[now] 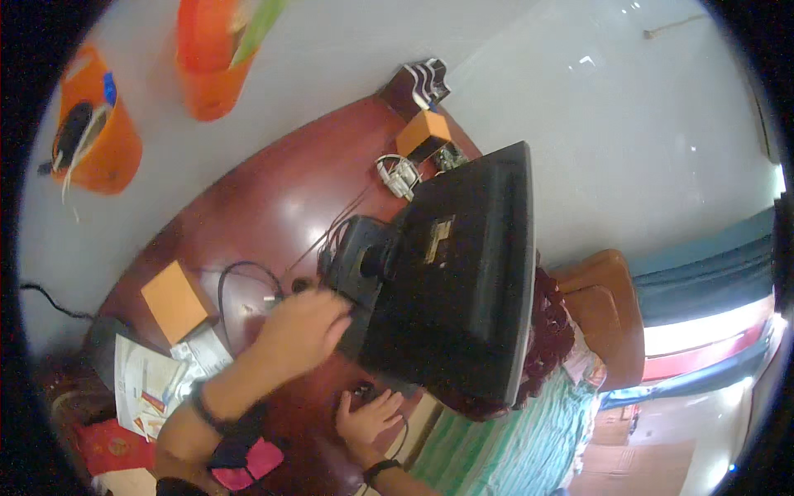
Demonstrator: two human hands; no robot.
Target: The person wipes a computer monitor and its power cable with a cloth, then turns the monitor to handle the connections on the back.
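A black monitor [463,273] stands on the reddish-brown table, its back and label facing the left side. Its black stand [357,252] is at its left, with dark cables around it. Beside the near end of the stand is my left hand [302,331], smeared by motion with its fingers bent; whether it grips anything is hidden. Lower and to the right, my right hand [370,417] rests at the table edge, fingers spread. A small dark object [362,388], too unclear to name, lies just beyond its fingers.
An orange box [176,302] and papers [136,380] lie at the left. A black cable [240,269] loops across the table [281,182]. Another orange box [423,132] and a white plug-like device [399,176] sit at the far end. Orange wall holders [107,149] hang at upper left; a brown chair [608,322] stands right.
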